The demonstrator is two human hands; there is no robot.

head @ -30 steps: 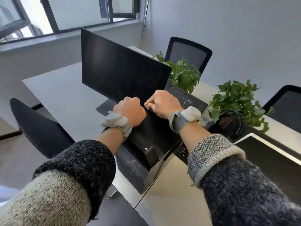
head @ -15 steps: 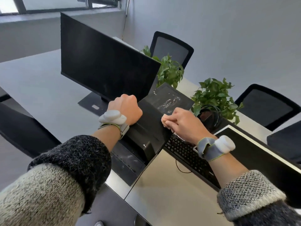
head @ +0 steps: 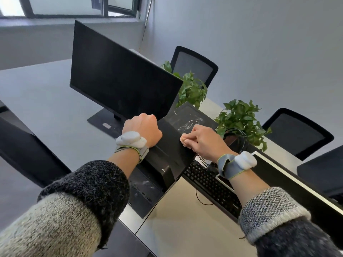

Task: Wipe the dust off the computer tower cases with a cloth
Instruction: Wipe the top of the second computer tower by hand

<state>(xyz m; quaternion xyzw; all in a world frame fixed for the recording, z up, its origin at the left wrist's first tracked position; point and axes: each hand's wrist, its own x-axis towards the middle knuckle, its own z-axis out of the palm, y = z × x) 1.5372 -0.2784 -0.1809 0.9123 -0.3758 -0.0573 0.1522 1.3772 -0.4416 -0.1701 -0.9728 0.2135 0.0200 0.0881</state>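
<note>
- Right hand (head: pixel 202 140) has slid off the spot next to the left hand (head: pixel 142 129) and now sits at the right long edge of the computer tower (head: pixel 172 151). The left one hasn't budged from the left edge.
- Grip: the right hand's fingers are bunched tight, pinching a small pale cloth (head: pixel 183 141) against the tower's top. Only a bit of it peeks out.
- The left hand is balled into a fist. Its fingers are hidden behind the knuckles, so I can't tell if they clasp the edge.
- Edges: the black tower stands near the seam where 2 desktops meet, with its front panel near the front edge. The monitor (head: pixel 118 86) stand is just beside it on the left, and the keyboard (head: pixel 209 184) is tucked against it on the right.
- Room: a strip of bare top shows between the hands. Beyond the right hand the top runs on to smeary streaks (head: pixel 187 121) at the far end.
- Count: 1 tower, 1 keyboard, 2 monitors (the second monitor (head: pixel 297 184) is on the right), 2 potted plants (head: pixel 241 119), 2 wristbands (head: pixel 130 139) with white pods, and 2 mesh chairs (head: pixel 193 65) across the desk.
- Writing: there's a tiny white mark (head: pixel 163 170) on the tower and a label (head: pixel 106 125) on the monitor stand, both too small to read.
</note>
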